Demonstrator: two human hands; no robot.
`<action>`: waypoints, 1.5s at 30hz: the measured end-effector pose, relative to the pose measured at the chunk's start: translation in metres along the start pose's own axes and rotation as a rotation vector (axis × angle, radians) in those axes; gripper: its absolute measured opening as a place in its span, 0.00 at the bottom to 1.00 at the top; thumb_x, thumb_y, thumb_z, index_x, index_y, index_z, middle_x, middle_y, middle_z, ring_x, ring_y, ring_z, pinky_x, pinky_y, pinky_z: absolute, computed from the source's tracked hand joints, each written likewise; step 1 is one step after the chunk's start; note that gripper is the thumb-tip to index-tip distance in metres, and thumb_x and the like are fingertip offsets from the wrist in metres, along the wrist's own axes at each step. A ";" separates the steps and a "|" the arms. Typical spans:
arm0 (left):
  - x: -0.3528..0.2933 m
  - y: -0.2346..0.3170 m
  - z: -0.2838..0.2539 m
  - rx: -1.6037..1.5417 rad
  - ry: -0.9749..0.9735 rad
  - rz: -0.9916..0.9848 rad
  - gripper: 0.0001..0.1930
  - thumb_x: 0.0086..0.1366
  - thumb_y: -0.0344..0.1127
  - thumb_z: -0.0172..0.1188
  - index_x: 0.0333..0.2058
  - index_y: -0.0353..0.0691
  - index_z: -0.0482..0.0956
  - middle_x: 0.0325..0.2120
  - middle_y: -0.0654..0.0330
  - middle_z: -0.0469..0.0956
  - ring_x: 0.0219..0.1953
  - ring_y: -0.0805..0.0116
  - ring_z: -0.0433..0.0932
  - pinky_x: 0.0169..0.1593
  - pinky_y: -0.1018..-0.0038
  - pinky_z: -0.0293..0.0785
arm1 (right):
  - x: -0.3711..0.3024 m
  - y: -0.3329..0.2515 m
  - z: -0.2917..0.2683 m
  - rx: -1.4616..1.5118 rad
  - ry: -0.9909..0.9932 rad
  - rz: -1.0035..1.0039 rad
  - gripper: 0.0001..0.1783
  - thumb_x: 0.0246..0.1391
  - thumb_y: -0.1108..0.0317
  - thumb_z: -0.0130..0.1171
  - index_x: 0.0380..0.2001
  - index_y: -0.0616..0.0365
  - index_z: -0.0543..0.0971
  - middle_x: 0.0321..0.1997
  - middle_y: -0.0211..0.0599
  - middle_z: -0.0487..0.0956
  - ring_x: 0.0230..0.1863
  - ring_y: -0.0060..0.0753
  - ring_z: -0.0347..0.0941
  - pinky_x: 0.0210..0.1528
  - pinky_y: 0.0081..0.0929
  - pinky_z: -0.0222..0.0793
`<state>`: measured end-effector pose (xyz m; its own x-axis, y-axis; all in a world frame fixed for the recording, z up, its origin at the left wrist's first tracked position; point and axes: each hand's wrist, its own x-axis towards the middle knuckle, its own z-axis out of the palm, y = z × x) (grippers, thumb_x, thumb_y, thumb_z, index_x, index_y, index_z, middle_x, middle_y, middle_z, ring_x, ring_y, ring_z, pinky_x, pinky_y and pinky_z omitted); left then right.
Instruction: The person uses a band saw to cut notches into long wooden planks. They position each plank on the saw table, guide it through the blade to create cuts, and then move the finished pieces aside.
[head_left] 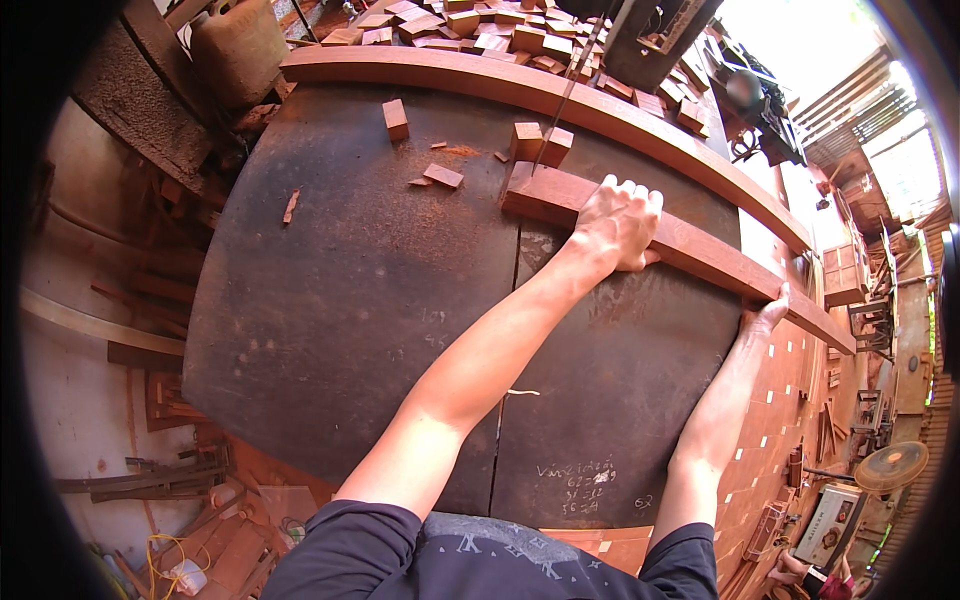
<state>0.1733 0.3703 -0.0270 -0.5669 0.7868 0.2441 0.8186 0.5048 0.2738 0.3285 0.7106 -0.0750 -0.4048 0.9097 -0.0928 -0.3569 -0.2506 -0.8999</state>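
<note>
The dark table spreads widest, its near edge partly covered by the person's torso and forearms. Across its far side runs a long reddish bar, and beyond that a heap of cut blocks is cropped by the upper edge. On the table's right half lies the shorter wooden beam, its right end jutting past the table's edge. A thin blade drops to the beam's left end; whether it has entered the wood is hard to tell. The left hand grips the beam from above, fingertips hidden; the right hand grasps it farther right, thumb visible, fingers concealed beneath. Smallest are a few loose blocks and blurred sawdust.
</note>
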 end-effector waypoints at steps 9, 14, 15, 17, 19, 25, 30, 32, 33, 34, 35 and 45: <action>0.003 -0.003 -0.002 0.000 -0.017 0.002 0.35 0.57 0.60 0.76 0.49 0.36 0.79 0.44 0.52 0.85 0.51 0.57 0.84 0.57 0.61 0.75 | 0.002 0.000 -0.002 -0.013 0.021 0.019 0.35 0.71 0.44 0.39 0.73 0.50 0.68 0.71 0.49 0.74 0.69 0.53 0.74 0.67 0.58 0.76; 0.005 -0.004 -0.002 -0.010 -0.016 0.004 0.35 0.57 0.60 0.77 0.49 0.36 0.79 0.45 0.52 0.85 0.51 0.57 0.84 0.58 0.61 0.75 | 0.009 0.001 -0.012 -0.019 0.009 0.039 0.35 0.70 0.44 0.42 0.75 0.45 0.67 0.70 0.48 0.75 0.67 0.51 0.75 0.62 0.58 0.80; 0.005 -0.005 -0.002 -0.009 -0.019 0.004 0.35 0.57 0.60 0.77 0.49 0.36 0.79 0.45 0.52 0.85 0.51 0.57 0.84 0.58 0.61 0.75 | 0.010 0.001 -0.011 -0.020 0.010 0.040 0.35 0.70 0.45 0.42 0.75 0.45 0.67 0.70 0.47 0.75 0.66 0.51 0.76 0.61 0.58 0.81; 0.007 -0.005 -0.003 -0.007 -0.026 0.004 0.35 0.57 0.60 0.77 0.49 0.36 0.79 0.45 0.52 0.85 0.51 0.57 0.84 0.58 0.61 0.75 | 0.010 0.002 -0.010 -0.017 0.009 0.039 0.35 0.69 0.46 0.43 0.74 0.46 0.67 0.68 0.47 0.77 0.65 0.50 0.77 0.59 0.58 0.82; 0.007 -0.006 -0.002 -0.009 -0.019 0.001 0.35 0.57 0.60 0.77 0.49 0.36 0.79 0.45 0.52 0.85 0.52 0.57 0.84 0.58 0.61 0.75 | 0.013 0.003 -0.011 -0.009 0.005 0.035 0.35 0.68 0.47 0.45 0.74 0.48 0.67 0.67 0.47 0.78 0.63 0.50 0.79 0.58 0.57 0.83; 0.010 -0.007 -0.003 -0.001 -0.024 0.002 0.35 0.57 0.60 0.77 0.50 0.36 0.79 0.45 0.52 0.85 0.51 0.57 0.84 0.58 0.61 0.75 | 0.023 0.005 -0.018 0.007 -0.022 0.029 0.34 0.65 0.53 0.50 0.72 0.51 0.68 0.65 0.49 0.79 0.61 0.49 0.81 0.56 0.55 0.85; 0.012 -0.009 -0.004 0.003 -0.035 -0.001 0.35 0.57 0.60 0.77 0.50 0.36 0.79 0.45 0.52 0.85 0.51 0.57 0.84 0.59 0.61 0.75 | 0.030 0.009 -0.022 0.051 -0.048 0.030 0.34 0.65 0.55 0.53 0.72 0.55 0.68 0.65 0.49 0.79 0.62 0.51 0.80 0.56 0.56 0.85; 0.014 -0.008 -0.005 0.000 -0.041 0.002 0.35 0.57 0.60 0.77 0.50 0.36 0.79 0.45 0.52 0.85 0.51 0.57 0.84 0.59 0.61 0.75 | 0.035 0.009 -0.027 0.047 -0.043 0.020 0.34 0.65 0.55 0.53 0.72 0.55 0.68 0.65 0.50 0.79 0.62 0.52 0.80 0.56 0.56 0.86; 0.014 -0.009 -0.004 0.002 -0.033 0.000 0.35 0.57 0.60 0.77 0.50 0.36 0.79 0.45 0.52 0.85 0.51 0.57 0.85 0.59 0.61 0.75 | 0.036 0.010 -0.025 0.039 -0.046 0.015 0.34 0.65 0.55 0.53 0.72 0.55 0.68 0.65 0.50 0.79 0.62 0.52 0.80 0.56 0.56 0.86; 0.014 -0.010 -0.003 0.004 -0.025 -0.002 0.35 0.57 0.60 0.77 0.50 0.36 0.79 0.45 0.52 0.85 0.51 0.57 0.85 0.59 0.61 0.75 | 0.036 0.011 -0.025 0.031 -0.049 0.010 0.34 0.66 0.54 0.53 0.72 0.55 0.68 0.65 0.50 0.79 0.62 0.52 0.80 0.56 0.56 0.86; 0.015 -0.010 -0.002 0.006 -0.017 -0.003 0.35 0.57 0.60 0.77 0.50 0.36 0.79 0.45 0.52 0.85 0.51 0.57 0.85 0.59 0.61 0.75 | 0.037 0.010 -0.024 0.039 -0.058 0.017 0.34 0.66 0.55 0.53 0.72 0.55 0.68 0.66 0.50 0.78 0.62 0.52 0.80 0.56 0.56 0.86; 0.018 -0.012 -0.004 0.013 -0.043 -0.009 0.35 0.57 0.61 0.76 0.50 0.37 0.79 0.46 0.52 0.85 0.51 0.58 0.85 0.59 0.62 0.75 | 0.035 0.011 -0.024 0.051 -0.062 0.027 0.34 0.64 0.56 0.55 0.72 0.54 0.68 0.67 0.49 0.77 0.62 0.53 0.79 0.55 0.56 0.86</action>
<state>0.1531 0.3771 -0.0222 -0.5702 0.7964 0.2017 0.8147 0.5166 0.2634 0.3303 0.7479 -0.0982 -0.4656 0.8805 -0.0891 -0.3871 -0.2931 -0.8742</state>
